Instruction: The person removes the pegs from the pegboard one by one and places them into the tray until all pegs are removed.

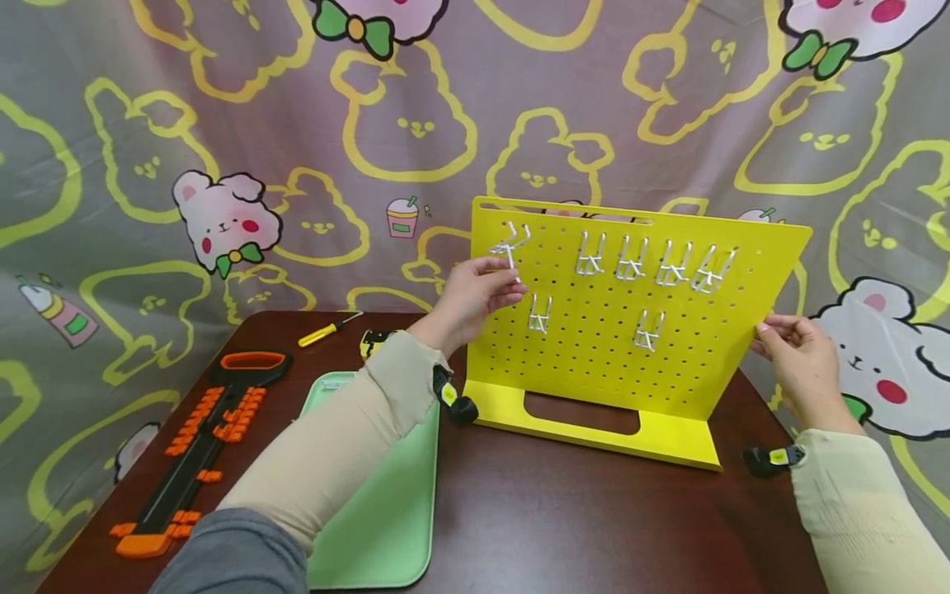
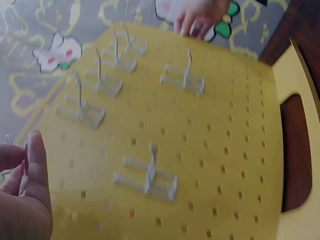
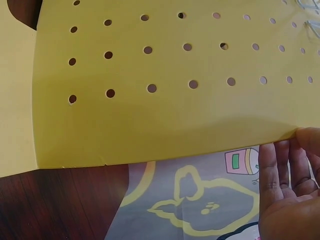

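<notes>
A yellow pegboard [image 1: 594, 363] stands on the table on its bent base. Near its upper left corner, my left hand [image 1: 475, 299] pinches a silver wire pegboard hook [image 1: 509, 247] by its stem. The hook's two prongs tilt up against the board; whether their tips sit in the holes I cannot tell. In the left wrist view, fingers mostly hide that hook. My right hand [image 1: 805, 367] grips the board's right edge, thumb in front and fingers behind, as the right wrist view also shows. Several similar hooks [image 1: 631, 260] hang in an upper row, with two lower down, including one hook [image 2: 150, 175] at left.
A pale green tray [image 1: 386, 511] lies under my left forearm, which covers part of it. Left of it is a black rail with orange clips [image 1: 200, 445]. Behind are a yellow-handled tool [image 1: 319, 334] and a partly hidden yellow-and-black object [image 1: 373, 340]. A patterned curtain [image 1: 297, 124] hangs behind.
</notes>
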Tool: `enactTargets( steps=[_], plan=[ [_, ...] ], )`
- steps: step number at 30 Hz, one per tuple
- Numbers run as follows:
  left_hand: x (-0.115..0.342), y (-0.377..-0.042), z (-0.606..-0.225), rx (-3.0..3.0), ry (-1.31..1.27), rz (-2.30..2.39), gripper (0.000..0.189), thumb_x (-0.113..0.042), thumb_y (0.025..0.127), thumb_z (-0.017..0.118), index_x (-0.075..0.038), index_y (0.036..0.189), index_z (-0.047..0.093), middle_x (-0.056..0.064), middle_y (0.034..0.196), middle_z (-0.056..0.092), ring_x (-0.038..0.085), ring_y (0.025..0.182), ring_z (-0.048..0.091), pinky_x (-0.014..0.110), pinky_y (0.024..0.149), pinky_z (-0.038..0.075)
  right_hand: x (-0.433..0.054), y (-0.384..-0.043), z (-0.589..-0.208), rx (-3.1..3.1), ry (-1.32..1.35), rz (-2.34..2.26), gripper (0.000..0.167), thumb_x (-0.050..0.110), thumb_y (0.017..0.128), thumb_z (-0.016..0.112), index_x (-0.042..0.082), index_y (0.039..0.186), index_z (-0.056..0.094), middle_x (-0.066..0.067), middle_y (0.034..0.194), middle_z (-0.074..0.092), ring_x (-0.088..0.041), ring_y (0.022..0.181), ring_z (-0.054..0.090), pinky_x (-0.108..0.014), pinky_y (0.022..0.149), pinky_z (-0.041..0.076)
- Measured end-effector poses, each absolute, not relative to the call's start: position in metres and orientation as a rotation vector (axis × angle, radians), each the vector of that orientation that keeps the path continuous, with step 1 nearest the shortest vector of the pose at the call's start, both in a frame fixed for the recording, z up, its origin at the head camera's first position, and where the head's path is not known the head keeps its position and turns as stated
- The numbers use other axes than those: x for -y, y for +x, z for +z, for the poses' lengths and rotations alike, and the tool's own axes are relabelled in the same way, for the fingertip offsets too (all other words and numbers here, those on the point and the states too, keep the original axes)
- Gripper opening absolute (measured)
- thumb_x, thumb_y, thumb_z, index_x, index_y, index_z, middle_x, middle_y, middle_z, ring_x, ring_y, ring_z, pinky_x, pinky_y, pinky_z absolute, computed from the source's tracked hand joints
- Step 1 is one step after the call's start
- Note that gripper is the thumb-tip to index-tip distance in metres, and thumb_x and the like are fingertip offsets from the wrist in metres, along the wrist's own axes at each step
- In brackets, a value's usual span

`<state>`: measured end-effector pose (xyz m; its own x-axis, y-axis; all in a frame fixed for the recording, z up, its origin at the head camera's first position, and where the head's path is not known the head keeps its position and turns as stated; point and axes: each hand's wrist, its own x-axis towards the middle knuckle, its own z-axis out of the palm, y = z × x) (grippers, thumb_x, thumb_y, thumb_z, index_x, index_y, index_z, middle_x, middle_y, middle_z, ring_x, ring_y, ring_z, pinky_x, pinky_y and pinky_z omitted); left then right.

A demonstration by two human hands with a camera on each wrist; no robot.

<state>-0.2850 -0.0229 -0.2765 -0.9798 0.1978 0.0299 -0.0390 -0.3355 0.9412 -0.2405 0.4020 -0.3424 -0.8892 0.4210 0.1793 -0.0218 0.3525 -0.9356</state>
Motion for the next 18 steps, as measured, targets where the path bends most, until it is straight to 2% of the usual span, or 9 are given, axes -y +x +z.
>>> enactTargets(
  steps=[8, 11, 18],
  plan=[
    [0.086, -0.286, -0.304, -1.908, 0.066, 2.409, 0.022, 0.001, 0.104, 0.059, 0.010, 0.123, 0.056, 0.013, 0.102, 0.060, 0.015, 0.082, 0.069, 0.025, 0.078, 0.061, -0.401, -0.245, -0.346, 2.218, -0.373, 1.581, 0.007, 0.020, 0.106, 0.059, 0.026, 0.104, 0.059, 0.009, 0.097, 0.056, 0.005, 0.075, 0.063, -0.008, 0.066, 0.053],
    [0.114, -0.285, -0.315, -2.020, 0.009, 2.358, 0.018, 0.001, 0.104, 0.058, 0.008, 0.121, 0.057, 0.014, 0.105, 0.059, 0.014, 0.081, 0.069, 0.022, 0.076, 0.060, -0.401, -0.245, -0.347, 2.206, -0.365, 1.612, 0.006, 0.019, 0.105, 0.060, 0.026, 0.105, 0.059, 0.009, 0.098, 0.056, 0.005, 0.075, 0.063, -0.008, 0.066, 0.053],
    [0.170, -0.283, -0.344, -2.197, -0.113, 2.253, 0.024, 0.000, 0.105, 0.057, 0.012, 0.125, 0.056, 0.012, 0.101, 0.061, 0.011, 0.081, 0.067, 0.019, 0.072, 0.058, -0.403, -0.244, -0.346, 2.133, -0.377, 1.715, 0.006, 0.019, 0.104, 0.062, 0.025, 0.106, 0.061, 0.009, 0.101, 0.055, 0.004, 0.077, 0.063, -0.007, 0.065, 0.053]
  ],
)
